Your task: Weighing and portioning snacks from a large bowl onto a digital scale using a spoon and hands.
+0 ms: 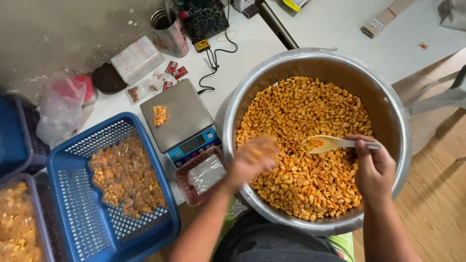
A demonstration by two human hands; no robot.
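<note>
Right hand (374, 170) is clenched round the handle of a pale plastic spoon (326, 143), and the spoon's bowl lies level just above the peanuts (303, 140), a few orange nuts sitting in it; held flat like that, nothing rolls off. The big metal basin (403, 121) sits right against the person's lap, so both arms reach in without stretching. Left hand (255, 157) is over the near-left side of the nuts and blurred; whether its grip is closed on anything or loose, I cannot tell. Just left of the basin, a kitchen scale (182, 116) stands on the white bench (242, 58) with a small pile of nuts (159, 115) on its steel plate, close enough for either hand. A stack of clear bags in a red tray (204, 174) lies between scale and basin. Further left, the blue basket (73, 194) holds filled bags of nuts (126, 177), kept well apart from the loose ones
</note>
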